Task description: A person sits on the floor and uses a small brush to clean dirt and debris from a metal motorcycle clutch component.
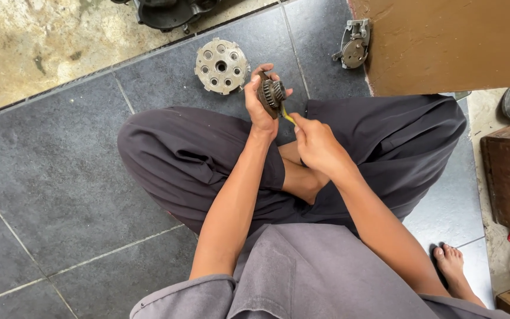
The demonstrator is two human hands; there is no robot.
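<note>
The left hand (259,103) grips a dark round toothed metal gear assembly (271,94) above the lap, its axis pointing roughly toward the right hand (317,145), whose fingers pinch a thin yellow-handled tool (288,116) against it. This looks like prying or cleaning; steady, careful leverage seems needed.

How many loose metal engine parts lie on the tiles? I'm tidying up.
2: a round holed hub beyond the left hand, and a small cover by the brown wall. Another, top edge, is cut off.
</note>
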